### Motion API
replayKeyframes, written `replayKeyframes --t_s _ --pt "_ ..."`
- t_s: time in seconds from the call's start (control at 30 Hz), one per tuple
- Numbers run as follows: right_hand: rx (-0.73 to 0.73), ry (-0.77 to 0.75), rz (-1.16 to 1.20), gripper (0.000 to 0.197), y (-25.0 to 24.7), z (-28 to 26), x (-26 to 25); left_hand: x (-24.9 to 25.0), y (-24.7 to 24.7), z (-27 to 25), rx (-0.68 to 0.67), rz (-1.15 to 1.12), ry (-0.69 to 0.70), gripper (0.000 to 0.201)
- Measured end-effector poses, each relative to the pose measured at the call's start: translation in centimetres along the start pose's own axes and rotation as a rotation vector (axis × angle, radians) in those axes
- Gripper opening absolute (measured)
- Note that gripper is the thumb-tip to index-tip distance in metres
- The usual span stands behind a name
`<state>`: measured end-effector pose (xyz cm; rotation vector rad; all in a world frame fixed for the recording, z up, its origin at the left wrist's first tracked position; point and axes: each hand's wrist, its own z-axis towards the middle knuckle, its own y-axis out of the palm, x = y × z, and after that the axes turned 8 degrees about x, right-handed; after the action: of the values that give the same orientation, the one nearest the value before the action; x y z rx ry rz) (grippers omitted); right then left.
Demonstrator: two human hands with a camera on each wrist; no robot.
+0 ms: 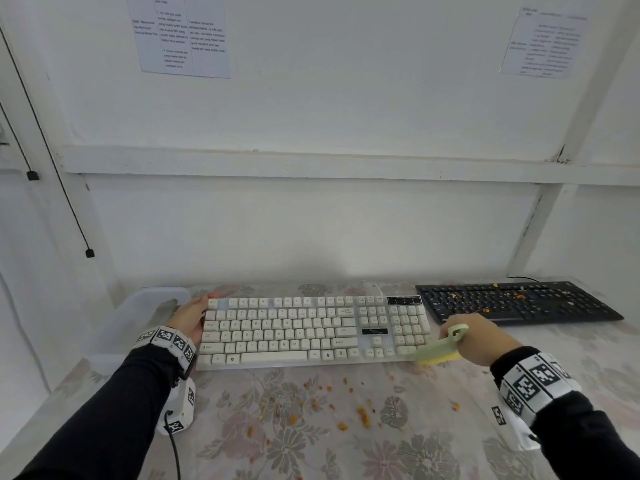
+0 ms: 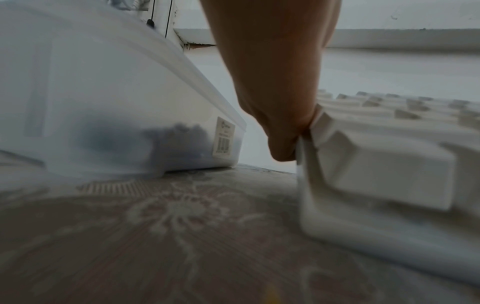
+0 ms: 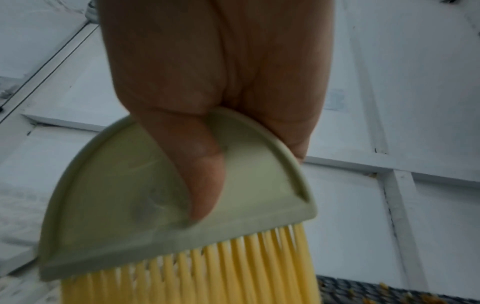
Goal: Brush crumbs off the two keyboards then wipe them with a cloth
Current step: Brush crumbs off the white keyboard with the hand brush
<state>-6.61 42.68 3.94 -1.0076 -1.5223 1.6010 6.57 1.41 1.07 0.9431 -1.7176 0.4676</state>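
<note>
The white keyboard [image 1: 313,332] lies with its long axis running left to right across the middle of the table, parallel to the front edge, its keys looking free of crumbs. The right hand [image 1: 479,336] is clenched around a pale green brush [image 1: 441,348] with yellow bristles, thumb pressed on the brush's flat back, at the keyboard's front right corner. The left hand [image 1: 188,317] holds the keyboard's left end, fingers along the short edge; how far they wrap it I cannot tell. The black keyboard [image 1: 516,303] sits just beyond the white one's right end, toward the table's back right corner, angled slightly, orange crumbs scattered over its keys. It lies up and to the right of the brush hand, clearly the nearer hand for it. More orange crumbs [image 1: 362,415] dot the floral tablecloth [image 1: 311,452] near the front edge. A translucent plastic box [image 1: 138,317] stands at the left edge. White panelled walls with two printed sheets [image 1: 180,34] enclose the table.
</note>
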Motion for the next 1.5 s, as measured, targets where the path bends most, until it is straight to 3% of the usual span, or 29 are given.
replayKeyframes --t_s 0.13,0.33,0.57,0.7,0.87,1.0,1.17,1.3,1.4,1.5 --pt "0.000 -0.045 0.042 0.033 0.2 0.2 -0.5 0.1 -0.2 0.1 0.013 -0.019 -0.016 0.025" --pt "-0.007 0.088 -0.022 0.030 1.0 0.4 0.2 0.2 0.3 -0.6 0.013 -0.068 -0.019 0.024" --pt "-0.005 -0.174 0.161 0.032 0.4 1.3 -3.8 0.2 0.7 -1.0 0.023 -0.091 -0.013 0.024" --pt "-0.044 -0.045 0.081 0.034 1.8 1.0 -3.1 0.3 0.7 -1.3 -0.002 -0.083 0.011 0.025" --pt "-0.032 0.073 0.079 0.028 -1.2 -0.1 0.0 0.3 0.4 -0.9 -0.011 -0.106 -0.007 0.014" --pt "0.041 -0.014 0.211 0.029 -2.5 0.2 -1.2 0.3 0.9 -1.6 -0.006 -0.111 0.029 0.019" --pt "0.027 -0.165 0.153 0.030 -0.3 1.2 -4.5 0.0 0.3 0.0 0.002 -0.088 0.004 0.024" --pt "-0.113 -0.094 0.072 0.033 0.6 0.3 -4.3 -0.2 -0.2 0.9 0.025 -0.050 -0.014 0.026" --pt "-0.082 -0.047 0.166 0.033 -0.4 0.1 -3.7 -0.2 -0.5 1.0 0.021 0.000 -0.018 0.029" --pt "-0.031 -0.025 0.319 0.018 -1.1 0.3 -4.7 -0.3 -0.2 1.1 0.017 0.006 -0.018 0.029"
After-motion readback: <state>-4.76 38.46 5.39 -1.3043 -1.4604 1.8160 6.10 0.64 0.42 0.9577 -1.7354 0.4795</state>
